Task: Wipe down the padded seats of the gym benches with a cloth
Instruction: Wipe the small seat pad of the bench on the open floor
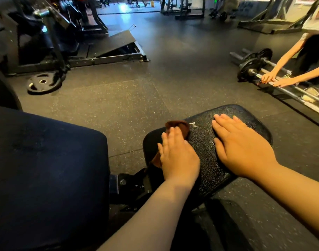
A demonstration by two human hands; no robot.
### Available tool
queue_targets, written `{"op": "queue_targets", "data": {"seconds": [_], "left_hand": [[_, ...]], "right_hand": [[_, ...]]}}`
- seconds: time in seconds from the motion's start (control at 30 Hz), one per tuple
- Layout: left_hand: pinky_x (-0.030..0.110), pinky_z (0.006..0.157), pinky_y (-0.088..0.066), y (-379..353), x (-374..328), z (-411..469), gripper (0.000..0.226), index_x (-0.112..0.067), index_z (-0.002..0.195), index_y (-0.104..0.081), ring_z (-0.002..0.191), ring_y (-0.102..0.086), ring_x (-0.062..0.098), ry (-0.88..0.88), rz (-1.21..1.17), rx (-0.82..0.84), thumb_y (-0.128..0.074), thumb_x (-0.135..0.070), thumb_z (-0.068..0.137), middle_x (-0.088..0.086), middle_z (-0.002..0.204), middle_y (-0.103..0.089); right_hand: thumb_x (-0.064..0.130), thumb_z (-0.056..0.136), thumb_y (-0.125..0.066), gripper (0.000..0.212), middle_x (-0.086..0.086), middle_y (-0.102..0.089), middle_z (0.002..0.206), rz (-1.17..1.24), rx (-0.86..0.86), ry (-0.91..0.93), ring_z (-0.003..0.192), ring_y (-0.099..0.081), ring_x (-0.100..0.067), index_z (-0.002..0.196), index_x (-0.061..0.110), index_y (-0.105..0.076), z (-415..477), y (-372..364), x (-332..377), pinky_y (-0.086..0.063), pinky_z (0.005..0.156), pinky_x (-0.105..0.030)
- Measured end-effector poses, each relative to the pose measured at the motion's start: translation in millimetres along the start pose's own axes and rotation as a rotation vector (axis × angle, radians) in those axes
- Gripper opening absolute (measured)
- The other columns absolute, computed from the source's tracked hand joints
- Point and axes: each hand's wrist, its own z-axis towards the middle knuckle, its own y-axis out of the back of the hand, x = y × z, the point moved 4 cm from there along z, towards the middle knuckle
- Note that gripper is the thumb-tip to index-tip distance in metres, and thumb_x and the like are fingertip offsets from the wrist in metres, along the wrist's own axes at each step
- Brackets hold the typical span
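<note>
The left hand (pixel 176 156) lies palm down on a brown cloth (pixel 180 126), pressing it against the left part of the black padded seat (pixel 205 153). The fingers (pixel 170 136) of this hand are extended and close together, not curled around the cloth. The cloth shows beyond the fingertips and again below the hand at the seat's left edge.

The right hand (pixel 242 147) lies flat on the right part of the same seat, fingers straight and slightly spread, grasping nothing. The two hands are near each other but apart, with bare cracked upholstery and a small white mark (pixel 193 124) between them.

A larger dark blue pad (pixel 46 169) stands to the left of the seat, joined by a black metal bracket (pixel 126 182). The speckled rubber floor (pixel 137 91) carries a weight plate (pixel 43 84) at left. At right, a second person (pixel 310 51) holds a loaded barbell (pixel 260 69) with both hands.
</note>
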Motion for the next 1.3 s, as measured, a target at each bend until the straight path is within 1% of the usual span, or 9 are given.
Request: {"op": "queue_targets", "data": {"seconds": [0.13, 0.23, 0.4, 0.47, 0.67, 0.9, 1.03, 1.2, 1.3], "left_hand": [[0.034, 0.125, 0.001, -10, -30, -28, 0.054, -0.022, 0.158, -0.020, 0.153, -0.003, 0.013, -0.355, -0.054, 0.167, -0.035, -0.024, 0.106, -0.007, 0.166, -0.016], [0.036, 0.126, -0.005, -4, -19, -16, 0.052, -0.026, 0.157, -0.024, 0.153, -0.008, 0.013, -0.368, -0.023, 0.165, -0.034, -0.024, 0.107, -0.010, 0.164, -0.021], [0.048, 0.120, -0.023, 14, 35, 22, 0.048, -0.027, 0.153, -0.031, 0.147, -0.025, 0.028, 0.271, -0.206, -0.074, -0.031, -0.022, 0.106, 0.000, 0.159, -0.032], [0.047, 0.123, -0.014, 14, 36, 18, 0.051, -0.023, 0.157, -0.023, 0.152, -0.015, 0.027, 0.417, -0.244, -0.100, -0.028, -0.021, 0.107, 0.001, 0.164, -0.022], [0.035, 0.125, 0.006, -3, -8, 4, 0.056, -0.025, 0.158, -0.020, 0.154, 0.003, 0.013, -0.065, -0.157, 0.114, -0.034, -0.018, 0.105, -0.011, 0.166, -0.008], [0.043, 0.125, -0.003, 15, 18, 18, 0.050, -0.022, 0.156, -0.026, 0.153, -0.007, 0.025, 0.184, -0.141, 0.051, -0.029, -0.020, 0.106, -0.002, 0.165, -0.019], [0.044, 0.125, 0.005, 5, 4, 5, 0.048, -0.015, 0.151, -0.031, 0.152, -0.009, 0.024, 0.109, -0.129, 0.056, -0.036, -0.022, 0.103, 0.003, 0.160, -0.025], [0.048, 0.122, -0.015, 14, 6, -1, 0.009, -0.023, 0.100, -0.047, 0.134, -0.036, 0.023, -0.113, -0.159, 0.012, -0.054, -0.028, 0.098, -0.004, 0.115, -0.047], [0.044, 0.125, -0.008, 12, 19, 10, 0.007, -0.020, 0.105, -0.053, 0.146, -0.027, 0.018, -0.209, -0.199, 0.049, -0.053, -0.019, 0.098, -0.003, 0.124, -0.054]], "right_hand": [[0.038, 0.091, -0.026, 0.067, -0.013, -0.045, 0.152, 0.047, 0.021, -0.015, 0.144, -0.039, -0.026, 0.143, 0.003, -0.051, 1, 2, -1, -0.018, 0.120, -0.036], [0.038, 0.091, -0.026, 0.067, -0.015, -0.047, 0.151, 0.044, 0.010, -0.013, 0.142, -0.042, -0.028, 0.142, 0.002, -0.053, 1, 1, -1, -0.022, 0.120, -0.039], [0.037, 0.093, -0.027, 0.066, -0.016, -0.047, 0.150, 0.026, 0.017, -0.010, 0.141, -0.043, -0.030, 0.141, 0.001, -0.053, 0, -2, -1, -0.025, 0.120, -0.042], [0.038, 0.092, -0.027, 0.066, -0.017, -0.047, 0.150, 0.022, 0.016, -0.005, 0.141, -0.044, -0.030, 0.141, 0.001, -0.053, 1, -2, -1, -0.025, 0.120, -0.042], [0.037, 0.091, -0.028, 0.066, -0.018, -0.049, 0.148, 0.016, 0.010, -0.008, 0.139, -0.046, -0.032, 0.139, 0.000, -0.054, 0, -1, 1, -0.026, 0.118, -0.043], [0.037, 0.092, -0.027, 0.066, -0.017, -0.049, 0.149, 0.023, 0.003, -0.013, 0.139, -0.045, -0.031, 0.139, 0.000, -0.054, 0, 0, 0, -0.023, 0.118, -0.041], [0.037, 0.091, -0.027, 0.066, -0.016, -0.049, 0.149, 0.024, 0.000, -0.017, 0.140, -0.045, -0.030, 0.139, 0.001, -0.055, 0, 1, 1, -0.024, 0.118, -0.040], [0.038, 0.091, -0.027, 0.067, -0.015, -0.048, 0.150, 0.030, 0.007, -0.016, 0.141, -0.043, -0.028, 0.141, 0.001, -0.053, 0, 2, 2, -0.022, 0.119, -0.039], [0.038, 0.091, -0.027, 0.066, -0.015, -0.048, 0.150, 0.029, 0.004, -0.019, 0.141, -0.044, -0.029, 0.140, 0.001, -0.054, 0, 2, 2, -0.022, 0.119, -0.039]]}}
